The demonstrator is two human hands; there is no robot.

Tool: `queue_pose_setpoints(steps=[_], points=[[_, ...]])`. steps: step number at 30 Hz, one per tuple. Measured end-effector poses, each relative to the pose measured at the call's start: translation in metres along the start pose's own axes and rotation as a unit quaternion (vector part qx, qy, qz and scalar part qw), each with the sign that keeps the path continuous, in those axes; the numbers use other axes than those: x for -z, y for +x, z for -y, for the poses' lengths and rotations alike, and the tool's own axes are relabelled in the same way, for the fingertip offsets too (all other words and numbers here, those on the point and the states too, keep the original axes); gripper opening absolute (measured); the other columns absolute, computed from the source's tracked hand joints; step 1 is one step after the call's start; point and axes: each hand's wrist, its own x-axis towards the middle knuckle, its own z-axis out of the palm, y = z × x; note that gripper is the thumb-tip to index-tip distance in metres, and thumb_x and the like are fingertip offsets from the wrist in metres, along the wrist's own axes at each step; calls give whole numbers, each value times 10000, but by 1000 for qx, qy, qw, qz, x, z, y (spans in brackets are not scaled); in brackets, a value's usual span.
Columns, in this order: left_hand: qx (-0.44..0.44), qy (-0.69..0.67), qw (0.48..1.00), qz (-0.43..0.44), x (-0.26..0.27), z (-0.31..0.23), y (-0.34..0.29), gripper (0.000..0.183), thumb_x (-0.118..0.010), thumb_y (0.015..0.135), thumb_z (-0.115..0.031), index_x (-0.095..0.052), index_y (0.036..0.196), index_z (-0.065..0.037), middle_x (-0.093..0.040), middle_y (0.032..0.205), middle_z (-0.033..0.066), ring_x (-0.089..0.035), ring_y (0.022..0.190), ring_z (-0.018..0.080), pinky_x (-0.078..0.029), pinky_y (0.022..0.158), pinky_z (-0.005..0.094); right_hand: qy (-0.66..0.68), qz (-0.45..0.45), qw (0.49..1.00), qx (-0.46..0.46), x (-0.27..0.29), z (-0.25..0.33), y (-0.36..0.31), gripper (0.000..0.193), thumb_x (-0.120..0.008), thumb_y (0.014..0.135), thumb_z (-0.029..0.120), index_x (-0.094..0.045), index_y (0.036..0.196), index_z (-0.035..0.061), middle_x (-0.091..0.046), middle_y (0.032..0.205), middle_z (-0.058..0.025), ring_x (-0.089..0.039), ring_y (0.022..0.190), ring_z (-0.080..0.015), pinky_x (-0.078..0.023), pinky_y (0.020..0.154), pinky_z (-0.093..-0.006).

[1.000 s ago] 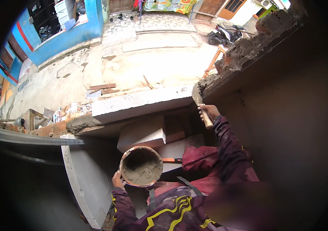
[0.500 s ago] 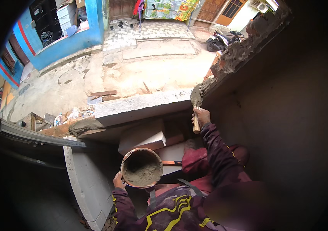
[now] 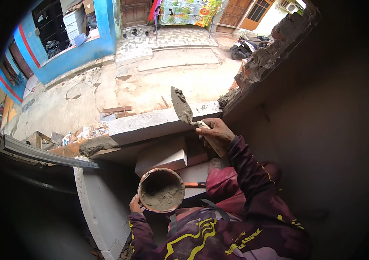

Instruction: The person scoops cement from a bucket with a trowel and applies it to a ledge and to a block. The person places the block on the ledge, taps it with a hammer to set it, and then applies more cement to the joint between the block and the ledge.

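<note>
My right hand (image 3: 216, 132) grips the wooden handle of a trowel (image 3: 181, 107). Its mortar-smeared blade points up and to the left, above the grey concrete ledge (image 3: 150, 123). My left hand (image 3: 135, 204) holds a round bucket of wet mortar (image 3: 161, 190) by its rim, low against my chest. To the right rises a rough wall (image 3: 271, 52) with a broken top edge of brick and mortar. A lump of mortar (image 3: 228, 99) sits where that wall meets the ledge.
A second mortar patch (image 3: 95, 145) lies on the ledge's left end. White blocks (image 3: 160, 156) rest below the ledge, beside an orange-handled tool (image 3: 195, 184). A metal rail (image 3: 46, 154) runs at the left. Far below are a street, a blue building (image 3: 72, 47) and a parked motorbike (image 3: 245, 47).
My right hand has pulled the trowel away from the wall corner and swung its blade up and left. The bucket stays in my left hand.
</note>
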Motion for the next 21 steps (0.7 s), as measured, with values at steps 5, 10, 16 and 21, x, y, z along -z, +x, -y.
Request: queue_pose_setpoints(steps=[5, 10, 16, 21], points=[[-4, 4, 1000, 9, -2, -3, -6, 508, -543, 971, -432, -535, 1366, -112, -573, 1333, 67, -563, 1175, 270, -460, 973, 478, 158, 30, 986, -52, 49, 0, 0, 240, -603, 972, 274, -599, 1008, 36, -636, 808, -58, -587, 576, -120, -498, 499, -257], [-10, 38, 999, -29, -9, -9, -9, 541, -551, 963, -448, -523, 1395, -125, -561, 1355, 53, -563, 1169, 271, -466, 960, 469, 232, -203, 949, -66, 85, -6, -28, 292, -599, 970, 312, -576, 1068, 38, -594, 762, -43, -576, 568, -121, -503, 473, -258], [-12, -25, 999, -22, -6, 0, -5, 424, -541, 998, -369, -597, 1303, -80, -629, 1214, 78, -626, 1053, 218, -525, 877, 385, 66, -153, 985, 45, 28, 16, -103, 246, -576, 971, 247, -584, 1083, 28, -597, 757, -38, -560, 551, -99, -468, 469, -236], [-23, -33, 998, -48, -7, 6, -2, 427, -566, 990, -379, -603, 1278, -66, -672, 1136, 72, -677, 944, 203, -570, 811, 372, -58, 81, 981, -165, -44, -59, -106, 266, -618, 939, 225, -581, 1088, 8, -594, 794, -33, -583, 670, -95, -514, 607, -276]])
